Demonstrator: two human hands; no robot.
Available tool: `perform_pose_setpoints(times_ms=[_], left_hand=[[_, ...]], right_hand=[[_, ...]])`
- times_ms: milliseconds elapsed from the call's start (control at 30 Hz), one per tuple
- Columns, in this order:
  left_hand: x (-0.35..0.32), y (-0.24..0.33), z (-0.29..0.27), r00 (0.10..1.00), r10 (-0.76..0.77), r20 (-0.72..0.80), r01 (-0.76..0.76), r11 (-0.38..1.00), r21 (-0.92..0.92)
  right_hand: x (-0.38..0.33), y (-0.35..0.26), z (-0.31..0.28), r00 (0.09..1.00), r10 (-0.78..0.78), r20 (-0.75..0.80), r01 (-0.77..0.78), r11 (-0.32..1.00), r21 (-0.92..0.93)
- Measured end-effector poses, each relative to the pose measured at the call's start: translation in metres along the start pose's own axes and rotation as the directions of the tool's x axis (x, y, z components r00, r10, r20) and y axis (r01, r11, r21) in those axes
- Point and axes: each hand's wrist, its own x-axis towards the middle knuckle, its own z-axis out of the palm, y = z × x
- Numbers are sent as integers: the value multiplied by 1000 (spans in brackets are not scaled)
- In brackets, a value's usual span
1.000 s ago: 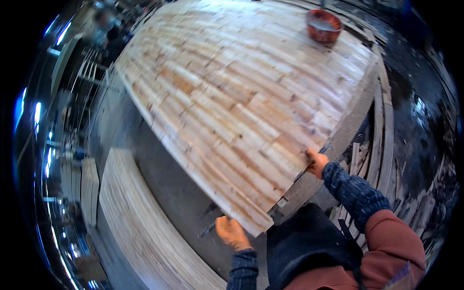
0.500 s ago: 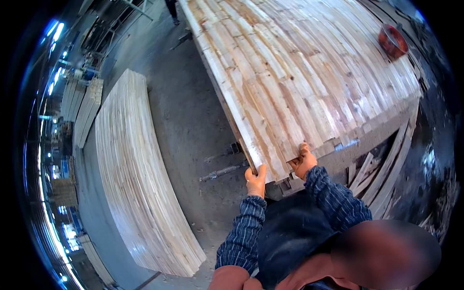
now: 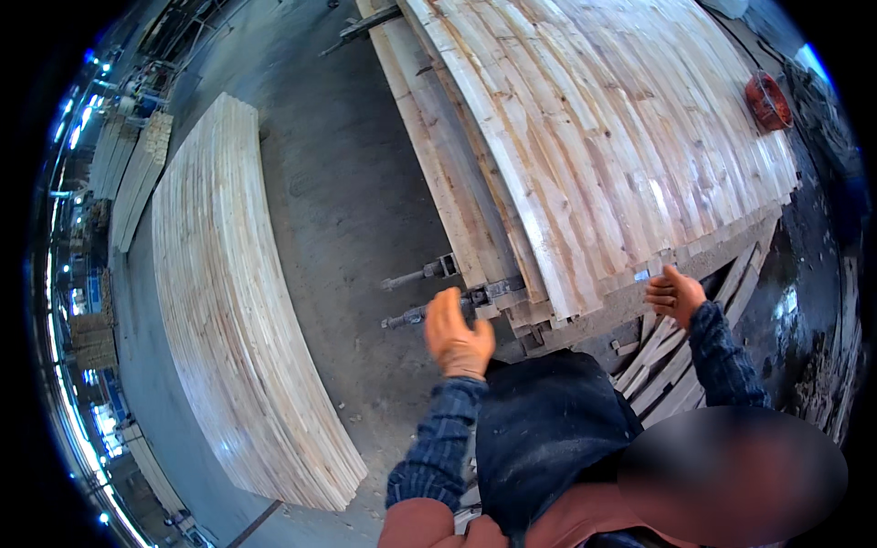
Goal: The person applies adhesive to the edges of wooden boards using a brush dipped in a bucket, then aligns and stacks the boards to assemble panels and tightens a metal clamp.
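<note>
A wide panel of glued wood strips [image 3: 585, 155] lies on the bench in front of me. Its left edge sits inward of the bench's side, so boards below [image 3: 438, 155] show along the left. My left hand [image 3: 459, 336], in an orange glove, is off the panel with fingers stretched and thumb apart, near a threaded clamp screw [image 3: 411, 316]. To the right, my right hand [image 3: 674, 297], gloved alike, is beside the panel's near edge. Its fingers are loosely bent with nothing visible in them; whether it touches the edge I cannot tell.
A long stack of wood panels [image 3: 237, 301] stands on the floor at left, with smaller stacks [image 3: 142, 178] beyond. A red bucket [image 3: 767, 100] rests at the panel's far right edge. Loose wood strips [image 3: 671, 370] lie below the bench at right. Another clamp screw [image 3: 416, 274] juts from the bench.
Both hands have let go of the panel's near edge and moved apart, the left one leftward, the right one rightward. The panel has shifted right relative to the bench, uncovering boards and clamp parts.
</note>
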Motion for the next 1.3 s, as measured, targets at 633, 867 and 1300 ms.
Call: perform_pose_setpoints(times_ms=[633, 867, 1300], left_hand=[[84, -134, -18, 722, 360, 591, -528, 838, 135], [99, -102, -32, 702, 39, 711, -249, 949, 194], [126, 272, 178, 862, 503, 62, -481, 851, -212]], right_hand=[[-26, 133, 227, 984, 80, 161, -97, 990, 103], [-66, 135, 126, 991, 71, -112, -48, 979, 199], [86, -165, -173, 838, -474, -271, 515, 851, 104]])
